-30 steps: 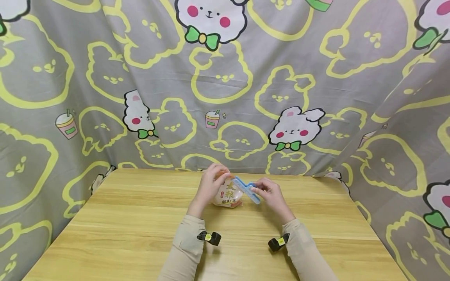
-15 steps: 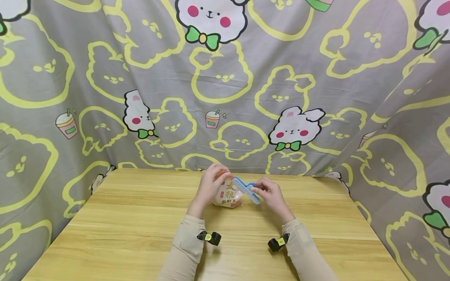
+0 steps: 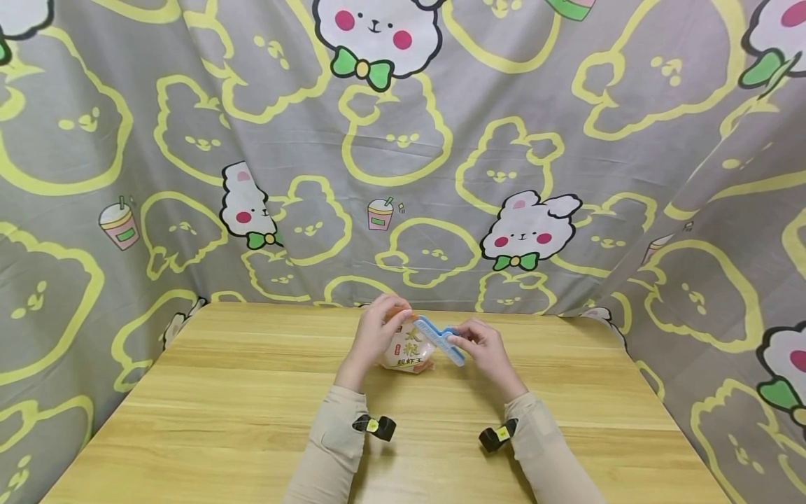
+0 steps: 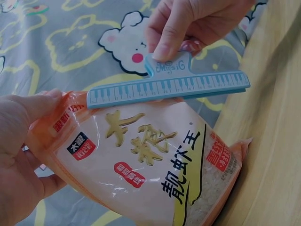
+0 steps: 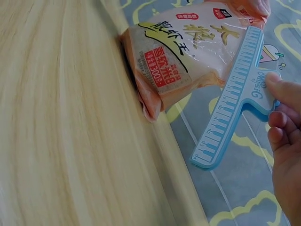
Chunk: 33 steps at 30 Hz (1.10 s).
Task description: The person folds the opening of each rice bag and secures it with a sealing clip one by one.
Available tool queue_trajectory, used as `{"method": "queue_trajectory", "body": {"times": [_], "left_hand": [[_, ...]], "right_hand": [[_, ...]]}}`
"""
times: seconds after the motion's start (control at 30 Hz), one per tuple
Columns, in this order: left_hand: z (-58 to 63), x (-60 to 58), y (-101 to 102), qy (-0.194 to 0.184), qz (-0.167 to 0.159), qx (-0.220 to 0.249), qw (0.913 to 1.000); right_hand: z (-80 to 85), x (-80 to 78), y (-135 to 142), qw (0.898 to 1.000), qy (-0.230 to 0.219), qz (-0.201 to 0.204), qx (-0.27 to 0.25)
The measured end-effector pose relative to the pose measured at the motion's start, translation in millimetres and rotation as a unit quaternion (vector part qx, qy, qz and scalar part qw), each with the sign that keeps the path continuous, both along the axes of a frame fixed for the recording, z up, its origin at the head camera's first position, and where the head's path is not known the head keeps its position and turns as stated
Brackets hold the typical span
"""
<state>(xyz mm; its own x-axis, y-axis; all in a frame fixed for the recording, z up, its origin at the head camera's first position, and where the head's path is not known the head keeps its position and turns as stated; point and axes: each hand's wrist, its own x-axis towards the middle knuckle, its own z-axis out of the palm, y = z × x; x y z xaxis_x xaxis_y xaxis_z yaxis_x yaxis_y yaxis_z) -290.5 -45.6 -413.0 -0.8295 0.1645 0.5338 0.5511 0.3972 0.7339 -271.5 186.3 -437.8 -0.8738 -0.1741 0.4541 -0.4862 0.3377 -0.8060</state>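
A plastic bag of rice (image 4: 141, 160), pink and orange with gold lettering, stands tilted on the wooden table. My left hand (image 3: 376, 332) pinches its top corner between thumb and fingers. At the bag's top edge lies a light blue bag clip (image 4: 169, 88), long and straight with a piano-key print and the word "Music". My right hand (image 3: 483, 348) pinches the clip's grip tab, thumb on the printed side. In the right wrist view one end of the clip (image 5: 230, 101) overlaps the bag's upper edge, while the other end sticks out past the bag.
The wooden table (image 3: 239, 392) spreads out around the hands. Behind it and at both sides hangs a grey curtain (image 3: 403, 168) with yellow outlines and white cartoon animals. A small black camera (image 3: 380, 427) is strapped on the left sleeve, and another camera (image 3: 494, 437) on the right.
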Motion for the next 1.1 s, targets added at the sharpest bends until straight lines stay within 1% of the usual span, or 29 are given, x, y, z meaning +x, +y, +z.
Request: {"method": "queue_trajectory", "body": {"times": [0.17, 0.4, 0.53, 0.63, 0.73, 0.87, 1.1], "left_hand": [[-0.3, 0.8, -1, 0.002, 0.007, -0.005, 1.0000], [0.3, 1.1, -2, -0.011, 0.003, 0.002, 0.9999], [0.3, 0.0, -2, -0.011, 0.003, 0.001, 0.9999], [0.3, -0.7, -1, -0.011, -0.005, 0.003, 0.9999], [-0.3, -1.2, 0, -0.010, -0.014, 0.006, 0.9998], [-0.7, -1.2, 0, -0.013, -0.010, 0.005, 0.9999], [-0.3, -0.4, -1, -0.013, -0.005, 0.002, 0.9999]], "right_hand": [[-0.2, 0.3, -1, 1.000, 0.005, 0.001, -0.003], [0.5, 1.0, -3, 1.000, 0.002, -0.001, -0.007], [1.5, 1.8, -3, 1.000, 0.004, 0.002, -0.008], [0.8, 1.3, -1, 1.000, 0.002, 0.005, -0.008], [-12.5, -7.8, 5, 1.000, 0.003, 0.006, -0.013], [-31.7, -20.5, 10, 1.000, 0.009, 0.007, -0.020], [-33.8, -22.3, 9, 1.000, 0.003, 0.011, -0.025]]}}
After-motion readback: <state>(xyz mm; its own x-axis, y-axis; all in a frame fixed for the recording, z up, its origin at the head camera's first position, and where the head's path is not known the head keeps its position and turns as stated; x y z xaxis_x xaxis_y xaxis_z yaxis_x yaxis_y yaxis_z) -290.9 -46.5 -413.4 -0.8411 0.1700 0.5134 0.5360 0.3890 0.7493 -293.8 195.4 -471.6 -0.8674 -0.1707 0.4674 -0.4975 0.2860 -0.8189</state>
